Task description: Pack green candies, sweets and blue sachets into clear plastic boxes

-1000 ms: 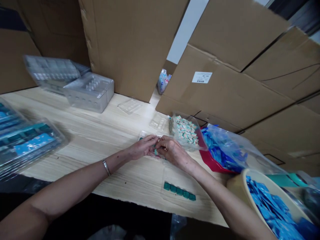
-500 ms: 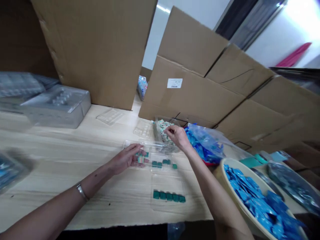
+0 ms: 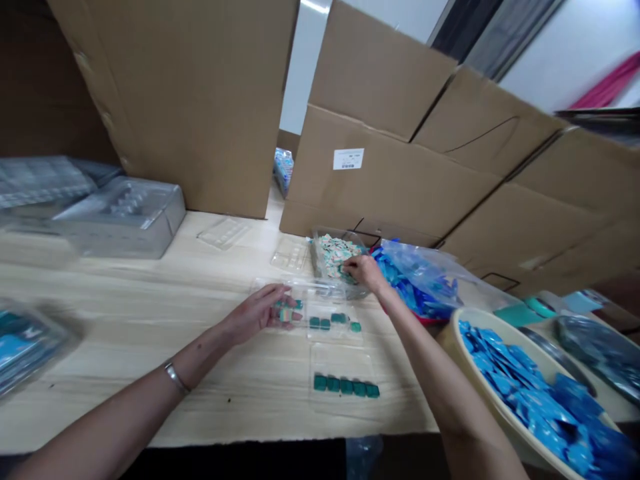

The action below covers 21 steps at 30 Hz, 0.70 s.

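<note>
My left hand [image 3: 260, 310] is closed around the left part of a clear plastic blister tray [image 3: 325, 290]. Small green squares [image 3: 320, 323] lie in and beside this tray, and a pale striped piece shows at my fingertips. Over a clear bin [image 3: 317, 267] full of small white and green flat pieces [image 3: 336, 249], my right hand [image 3: 364, 271] is pinched at the near right side; whatever is between its fingertips is too small to make out. Nearer to me, another clear tray [image 3: 343, 358] bears a row of several dark green squares [image 3: 346, 386].
A cream tub [image 3: 463, 340] of blue packets stands at right, behind it a bag of blue packets [image 3: 415, 280]. Cardboard boxes [image 3: 390, 180] wall off the back. Stacked clear trays [image 3: 125, 217] sit at left, with loose ones [image 3: 290, 253] near the middle.
My right hand has moved slightly right and down, lower at the bin of small pieces. The left hand keeps its hold on the tray. The whole view has shifted a little.
</note>
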{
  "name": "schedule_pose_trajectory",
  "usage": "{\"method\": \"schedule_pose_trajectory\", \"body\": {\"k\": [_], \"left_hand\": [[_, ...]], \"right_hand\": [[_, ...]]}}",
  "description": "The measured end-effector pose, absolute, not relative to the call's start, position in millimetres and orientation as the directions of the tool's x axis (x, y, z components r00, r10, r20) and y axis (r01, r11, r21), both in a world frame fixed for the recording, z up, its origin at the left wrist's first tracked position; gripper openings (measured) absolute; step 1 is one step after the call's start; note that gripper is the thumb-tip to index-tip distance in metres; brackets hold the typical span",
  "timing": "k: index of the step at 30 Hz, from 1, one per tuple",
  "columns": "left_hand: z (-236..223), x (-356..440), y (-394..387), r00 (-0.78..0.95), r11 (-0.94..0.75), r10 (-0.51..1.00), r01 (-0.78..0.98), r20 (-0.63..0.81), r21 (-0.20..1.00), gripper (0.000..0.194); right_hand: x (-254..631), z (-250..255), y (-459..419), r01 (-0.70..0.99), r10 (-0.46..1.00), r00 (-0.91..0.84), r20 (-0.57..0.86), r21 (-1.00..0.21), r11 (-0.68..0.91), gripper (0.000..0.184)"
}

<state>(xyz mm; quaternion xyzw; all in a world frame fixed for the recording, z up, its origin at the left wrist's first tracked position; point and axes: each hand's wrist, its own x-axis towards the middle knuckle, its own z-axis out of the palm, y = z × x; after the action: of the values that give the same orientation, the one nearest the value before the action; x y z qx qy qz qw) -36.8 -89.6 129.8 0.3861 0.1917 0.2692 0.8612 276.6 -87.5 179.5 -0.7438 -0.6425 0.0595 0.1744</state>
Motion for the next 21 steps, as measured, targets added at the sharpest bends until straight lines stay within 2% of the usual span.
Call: {"method": "schedule_pose_trajectory", "body": {"k": [2, 4, 6, 8, 11, 14, 16, 19, 21], "left_hand": [[130, -36, -89, 0.782, 0.565, 0.612, -0.324, -0.122, 0.759, 0.030], [130, -36, -89, 0.779, 0.563, 0.616, -0.331, -0.117, 0.757, 0.030], [130, -37, -90, 0.779, 0.557, 0.618, -0.335, -0.109, 0.760, 0.030], [130, -37, -91, 0.783, 0.546, 0.615, -0.338, -0.093, 0.767, 0.030], [131, -37, -92, 0.787, 0.524, 0.614, -0.346, -0.063, 0.778, 0.028], [133, -37, -95, 0.785, 0.522, 0.616, -0.340, -0.070, 0.782, 0.024], [135, -38, -96, 0.782, 0.527, 0.618, -0.333, -0.084, 0.782, 0.023], [137, -39, -95, 0.773, 0.538, 0.623, -0.316, -0.117, 0.781, 0.023], [138, -40, -94, 0.766, 0.547, 0.626, -0.301, -0.143, 0.781, 0.024]], "right_hand": [[262, 193, -100, 0.831, 0.967, 0.205, 0.153, -0.550, -0.089, 0.018], [235, 207, -116, 0.662, 0.978, 0.178, 0.110, -0.749, -0.036, 0.027], [201, 218, -131, 0.559, 0.997, 0.064, 0.042, -0.829, -0.001, 0.030], [167, 219, -142, 0.540, 0.995, -0.095, -0.024, -0.841, 0.032, 0.026], [130, 207, -148, 0.645, 0.967, -0.255, -0.022, -0.749, 0.153, 0.010], [111, 198, -152, 0.815, 0.955, -0.281, 0.094, -0.502, 0.289, 0.008], [108, 199, -156, 0.877, 0.948, -0.274, 0.164, -0.363, 0.316, 0.006], [129, 210, -161, 0.942, 0.960, -0.171, 0.223, -0.248, 0.226, 0.022], [166, 219, -164, 0.988, 0.964, 0.045, 0.263, -0.154, -0.004, 0.033]]}}
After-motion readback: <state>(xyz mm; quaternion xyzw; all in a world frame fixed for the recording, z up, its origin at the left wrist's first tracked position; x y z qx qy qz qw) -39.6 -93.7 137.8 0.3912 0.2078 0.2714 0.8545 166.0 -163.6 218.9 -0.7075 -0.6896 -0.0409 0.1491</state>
